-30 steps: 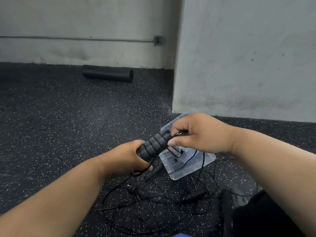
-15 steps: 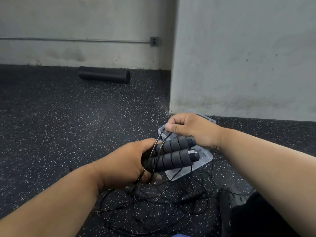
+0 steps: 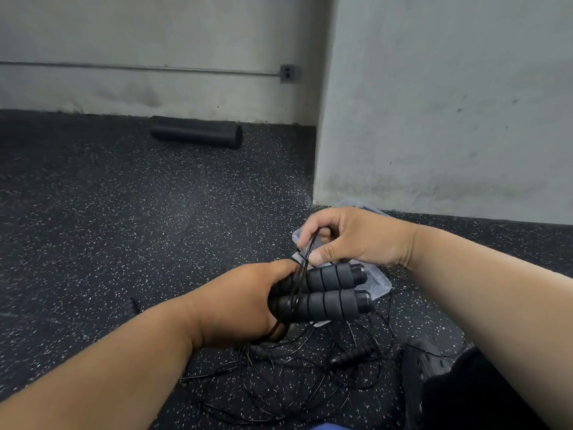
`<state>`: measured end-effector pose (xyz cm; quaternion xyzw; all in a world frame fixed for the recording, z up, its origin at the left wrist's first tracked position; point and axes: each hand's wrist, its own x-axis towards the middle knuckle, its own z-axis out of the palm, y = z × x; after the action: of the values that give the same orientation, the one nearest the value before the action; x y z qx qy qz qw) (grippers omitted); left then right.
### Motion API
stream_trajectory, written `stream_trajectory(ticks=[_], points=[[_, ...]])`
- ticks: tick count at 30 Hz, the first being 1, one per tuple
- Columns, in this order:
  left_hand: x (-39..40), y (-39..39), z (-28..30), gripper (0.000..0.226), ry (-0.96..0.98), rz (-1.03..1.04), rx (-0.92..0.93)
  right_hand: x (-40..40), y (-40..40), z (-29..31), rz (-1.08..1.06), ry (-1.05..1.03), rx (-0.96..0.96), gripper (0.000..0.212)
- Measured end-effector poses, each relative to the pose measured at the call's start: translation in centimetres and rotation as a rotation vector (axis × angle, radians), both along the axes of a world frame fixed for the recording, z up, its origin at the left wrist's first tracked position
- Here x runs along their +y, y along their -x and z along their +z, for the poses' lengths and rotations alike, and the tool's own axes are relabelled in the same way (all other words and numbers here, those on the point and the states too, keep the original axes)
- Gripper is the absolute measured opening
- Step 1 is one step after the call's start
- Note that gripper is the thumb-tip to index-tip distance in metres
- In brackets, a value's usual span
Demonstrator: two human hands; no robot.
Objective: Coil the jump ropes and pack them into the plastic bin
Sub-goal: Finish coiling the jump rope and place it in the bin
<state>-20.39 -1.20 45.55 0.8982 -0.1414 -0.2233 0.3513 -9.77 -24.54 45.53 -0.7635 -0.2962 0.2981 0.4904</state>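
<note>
While the left hand (image 3: 242, 305) gripped two ribbed foam handles (image 3: 328, 290) side by side, their capped ends pointing right, the right hand (image 3: 350, 240) pinched the thin black cord (image 3: 305, 265) between thumb and forefinger just above them. Cord loops ran around the handles at the left fist. Directly behind both hands, the clear plastic bin (image 3: 379, 283) sat on the speckled floor (image 3: 124, 228). More jump ropes (image 3: 310, 377) lay tangled below. A foam roller (image 3: 197, 136) lay by the far wall.
</note>
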Motion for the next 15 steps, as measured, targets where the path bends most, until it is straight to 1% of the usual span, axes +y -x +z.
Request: stream_trajectory(ticks=[2, 3, 4, 5, 7, 8, 9, 10, 11, 12, 14, 15], points=[[0.6, -0.2, -0.6, 0.05, -0.051, 0.029, 0.041, -0.8, -0.5, 0.7, -0.007, 0.13, -0.103, 0.014], [0.9, -0.3, -0.9, 0.049, -0.031, 0.067, 0.09, -1.3, -0.7, 1.1, -0.015, 0.179, -0.133, 0.011], [1.1, -0.3, -1.1, 0.047, 0.003, 0.119, 0.144, -1.8, -0.9, 1.5, -0.027, 0.229, -0.163, 0.014], [1.4, -0.6, -1.3, 0.043, 0.026, 0.182, 0.18, -2.3, -1.2, 1.8, -0.042, 0.27, -0.191, 0.023], [2.3, -1.5, -2.0, 0.038, 0.052, 0.316, 0.209, -3.2, -1.6, 2.1, -0.093, 0.279, -0.209, 0.052], [2.6, -2.0, -2.1, 0.04, 0.085, 0.367, 0.238, -3.4, -1.7, 2.2, -0.114, 0.256, -0.209, 0.065], [2.9, -2.4, -2.2, 0.045, 0.128, 0.405, 0.28, -3.6, -1.7, 2.1, -0.132, 0.235, -0.206, 0.072], [3.1, -2.7, -2.3, 0.053, 0.173, 0.435, 0.317, -3.6, -1.6, 2.1, -0.147, 0.225, -0.209, 0.072], [3.2, -2.9, -2.5, 0.06, 0.202, 0.458, 0.347, -3.5, -1.5, 2.0, -0.155, 0.221, -0.213, 0.069], [3.0, -3.0, -2.7, 0.06, 0.221, 0.467, 0.367, -3.4, -1.4, 2.0, -0.167, 0.22, -0.209, 0.062], [2.5, -2.8, -2.8, 0.048, 0.256, 0.466, 0.414, -3.3, -1.5, 1.8, -0.205, 0.208, -0.178, 0.055], [2.2, -2.6, -2.8, 0.042, 0.283, 0.47, 0.446, -3.3, -1.6, 1.7, -0.218, 0.182, -0.156, 0.057]])
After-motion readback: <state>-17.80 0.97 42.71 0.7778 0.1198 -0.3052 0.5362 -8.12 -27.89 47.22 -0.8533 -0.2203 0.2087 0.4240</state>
